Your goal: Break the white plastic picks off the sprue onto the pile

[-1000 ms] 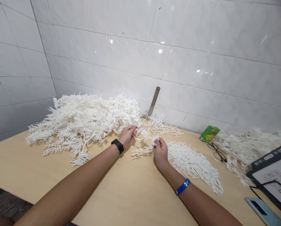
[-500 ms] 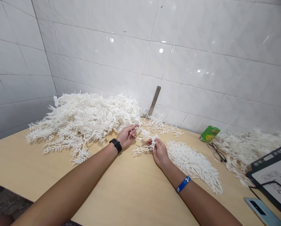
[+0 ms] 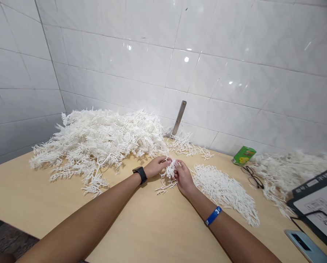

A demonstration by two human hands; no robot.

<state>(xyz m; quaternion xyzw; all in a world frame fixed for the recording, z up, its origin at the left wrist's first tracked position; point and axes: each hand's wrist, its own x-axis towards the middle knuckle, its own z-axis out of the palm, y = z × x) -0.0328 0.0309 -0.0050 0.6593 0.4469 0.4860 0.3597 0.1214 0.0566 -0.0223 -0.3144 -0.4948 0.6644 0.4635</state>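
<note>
Between my hands is a white branched plastic piece (image 3: 170, 171), coral-like, with thin twigs hanging down to the table. My left hand (image 3: 155, 166), with a black watch at the wrist, pinches its upper left side. Close beside it, my right hand (image 3: 184, 179) is closed on the right side of the same piece. The fingertips nearly meet, and the exact grip is partly hidden. A big heap of white branched pieces (image 3: 105, 135) rises to the left. Just right of my right hand lies a flat pile of short white pieces (image 3: 226, 193).
Bare branched stems (image 3: 189, 146) lie at the back, by a metal bracket (image 3: 179, 118) against the tiled wall. To the right are a green box (image 3: 243, 156), glasses (image 3: 252, 177), another white heap (image 3: 292, 171), a dark printed box (image 3: 319, 204) and a light blue phone (image 3: 307, 245).
My left hand has moved right and slightly down, to the piece at my right hand. The piece is now bunched between both hands. My right hand has barely moved.
</note>
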